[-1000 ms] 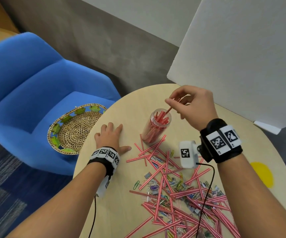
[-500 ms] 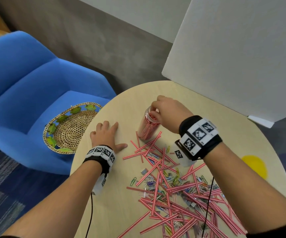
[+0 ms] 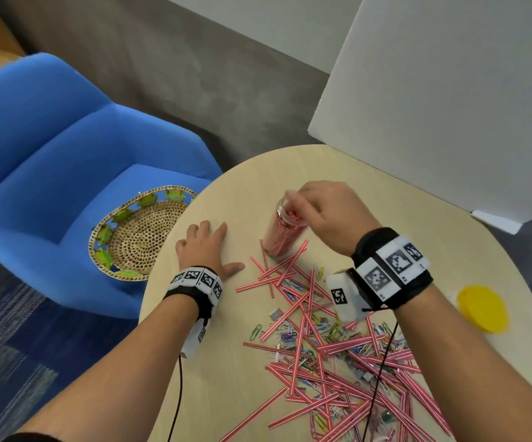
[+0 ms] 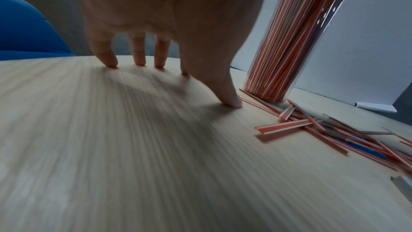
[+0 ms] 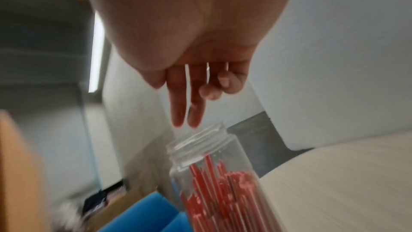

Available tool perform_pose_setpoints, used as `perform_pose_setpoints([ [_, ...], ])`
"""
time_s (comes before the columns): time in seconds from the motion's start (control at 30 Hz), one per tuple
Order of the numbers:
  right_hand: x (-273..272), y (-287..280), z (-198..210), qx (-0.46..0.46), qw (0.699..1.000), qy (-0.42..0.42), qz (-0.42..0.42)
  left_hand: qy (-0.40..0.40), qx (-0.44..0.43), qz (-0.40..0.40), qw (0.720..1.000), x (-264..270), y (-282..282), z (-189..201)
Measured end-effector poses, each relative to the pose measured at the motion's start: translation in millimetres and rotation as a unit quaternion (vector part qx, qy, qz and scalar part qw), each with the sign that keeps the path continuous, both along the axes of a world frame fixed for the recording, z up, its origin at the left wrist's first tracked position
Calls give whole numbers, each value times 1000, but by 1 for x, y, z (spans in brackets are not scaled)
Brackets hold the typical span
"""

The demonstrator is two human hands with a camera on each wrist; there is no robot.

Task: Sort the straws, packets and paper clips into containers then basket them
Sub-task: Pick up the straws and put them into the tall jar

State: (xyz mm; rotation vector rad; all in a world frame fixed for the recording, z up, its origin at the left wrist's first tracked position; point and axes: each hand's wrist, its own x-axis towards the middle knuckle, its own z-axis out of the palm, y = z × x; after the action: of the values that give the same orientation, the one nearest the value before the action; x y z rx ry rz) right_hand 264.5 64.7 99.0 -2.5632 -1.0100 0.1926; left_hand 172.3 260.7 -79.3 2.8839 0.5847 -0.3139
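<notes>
Straws (image 3: 303, 317), thin and striped, litter wood; clear jar (image 3: 282, 229) beneath both hands' slack fingers.

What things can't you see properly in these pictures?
- Head view: the right hand covers part of the jar mouth.
- Head view: the bottom edge cuts off the pile of straws.
- Head view: the packets are too small among the paper clips to pick out.
- Right wrist view: blurred, so whether the fingertips touch the jar is unclear.

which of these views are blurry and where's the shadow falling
Head view: mostly sharp, edges bent by the wide lens. Left wrist: the table smears with blur, and the left hand casts a soft shadow under its fingers. Right wrist: heavy blur at left, jar fairly clear.
</notes>
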Motion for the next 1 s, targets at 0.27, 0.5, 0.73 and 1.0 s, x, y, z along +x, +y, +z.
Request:
perform_pose_setpoints([
  [0.27,-15,-52,-92,-76,975,137,-157,23,-15,8,1000,2,-7,8],
  [0.5,-42,-44,-140,-165,985,50,0,14,-85,-20,996,-8,-47,23],
  [0.73,-64,-62,-145,-153,988,13,-30,-29,-193,-24,981,-26,-95,15],
  [1.0,-74,-51,-132,-210,967,102,-99,-34,-114,-53,992,-34,-111,13],
])
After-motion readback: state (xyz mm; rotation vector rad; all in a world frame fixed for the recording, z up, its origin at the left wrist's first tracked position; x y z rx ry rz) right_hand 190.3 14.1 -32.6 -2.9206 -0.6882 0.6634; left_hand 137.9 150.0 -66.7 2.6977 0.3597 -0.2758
